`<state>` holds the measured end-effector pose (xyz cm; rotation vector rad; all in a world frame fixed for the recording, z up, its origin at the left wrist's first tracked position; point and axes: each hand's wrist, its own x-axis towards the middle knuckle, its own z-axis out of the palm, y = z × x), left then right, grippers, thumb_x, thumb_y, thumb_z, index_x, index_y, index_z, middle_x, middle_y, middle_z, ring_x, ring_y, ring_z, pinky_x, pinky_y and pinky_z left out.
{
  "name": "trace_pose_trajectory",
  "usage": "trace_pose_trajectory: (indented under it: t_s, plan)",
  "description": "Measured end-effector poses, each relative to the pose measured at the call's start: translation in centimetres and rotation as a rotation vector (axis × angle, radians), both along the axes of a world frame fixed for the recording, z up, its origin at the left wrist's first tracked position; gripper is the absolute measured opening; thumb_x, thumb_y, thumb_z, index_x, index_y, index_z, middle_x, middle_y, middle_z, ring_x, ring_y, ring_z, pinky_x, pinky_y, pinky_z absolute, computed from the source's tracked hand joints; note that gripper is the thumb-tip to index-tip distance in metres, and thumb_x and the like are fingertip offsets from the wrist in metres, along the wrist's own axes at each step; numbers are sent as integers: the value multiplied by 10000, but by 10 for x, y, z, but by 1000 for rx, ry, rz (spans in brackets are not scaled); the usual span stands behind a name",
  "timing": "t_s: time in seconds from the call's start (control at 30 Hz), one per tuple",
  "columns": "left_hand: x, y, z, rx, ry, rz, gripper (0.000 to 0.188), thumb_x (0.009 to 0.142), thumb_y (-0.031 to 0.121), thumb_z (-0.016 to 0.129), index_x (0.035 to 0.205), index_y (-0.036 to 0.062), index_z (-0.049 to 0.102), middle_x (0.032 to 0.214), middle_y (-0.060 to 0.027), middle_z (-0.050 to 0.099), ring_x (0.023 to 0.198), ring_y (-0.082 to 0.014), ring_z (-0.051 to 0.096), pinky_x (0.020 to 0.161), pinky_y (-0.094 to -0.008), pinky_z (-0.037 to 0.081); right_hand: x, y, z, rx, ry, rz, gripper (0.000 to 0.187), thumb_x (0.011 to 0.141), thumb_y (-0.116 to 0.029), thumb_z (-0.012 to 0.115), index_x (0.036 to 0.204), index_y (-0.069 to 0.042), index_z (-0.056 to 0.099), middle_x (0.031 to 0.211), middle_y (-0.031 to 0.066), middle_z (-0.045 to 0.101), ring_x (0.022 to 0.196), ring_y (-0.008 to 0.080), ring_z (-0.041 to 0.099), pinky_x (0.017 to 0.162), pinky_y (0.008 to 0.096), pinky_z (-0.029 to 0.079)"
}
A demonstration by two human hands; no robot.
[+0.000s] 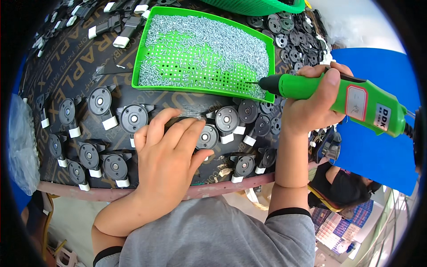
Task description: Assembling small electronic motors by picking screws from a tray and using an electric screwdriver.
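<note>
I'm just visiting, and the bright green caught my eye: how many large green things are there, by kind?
Screwdriver, in the right hand: 1
Tray, holding screws: 1
Basket, partly out of view: 1
Total: 3

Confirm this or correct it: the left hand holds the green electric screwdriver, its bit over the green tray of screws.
Wrong hand: the head view shows the right hand holding the green electric screwdriver, not the left hand. Its bit is indeed over the green tray of screws.
</note>
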<state>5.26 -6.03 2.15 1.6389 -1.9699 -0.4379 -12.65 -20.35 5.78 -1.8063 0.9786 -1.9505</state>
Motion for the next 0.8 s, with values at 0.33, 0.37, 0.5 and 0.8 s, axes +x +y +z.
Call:
trace_pose_trajectory:
  t_s: [0.33, 0.37, 0.5, 0.8]
  plan:
    - [0, -1, -1, -9, 19, -4, 483, 739, 254, 780, 1165, 65, 650, 1144, -42, 642, 1195, -267, 492, 937, -422, 331, 0, -1, -3, -4, -27, 37, 224, 911, -161, 608, 1042, 12, 553, 713, 116, 577, 550, 179, 555, 535, 313, 512]
    - [0, -1, -1, -10, 27, -3, 483, 735, 247, 783, 1162, 64, 650, 1140, -44, 643, 1193, -270, 495, 938, -422, 333, 2, 0, -3, -4, -28, 43, 224, 911, -161, 608, 1042, 12, 553, 713, 116, 577, 550, 179, 555, 535, 313, 512]
    - [2, 1, -5, -8, 43, 23, 487, 723, 234, 791, 1155, 61, 651, 1132, -44, 642, 1190, -273, 498, 937, -421, 336, 5, 9, 7, 47, -79, 43, 281, 932, -245, 550, 1056, 7, 556, 783, 121, 578, 630, 180, 549, 612, 308, 498]
    - [1, 1, -6, -11, 157, 27, 538, 677, 220, 835, 1168, 83, 663, 1139, -20, 663, 1216, -272, 501, 950, -425, 337, -1, 73, 44, -140, 347, 416, 500, 938, -431, 461, 1242, -35, 468, 749, 109, 498, 655, 218, 458, 534, 300, 392]
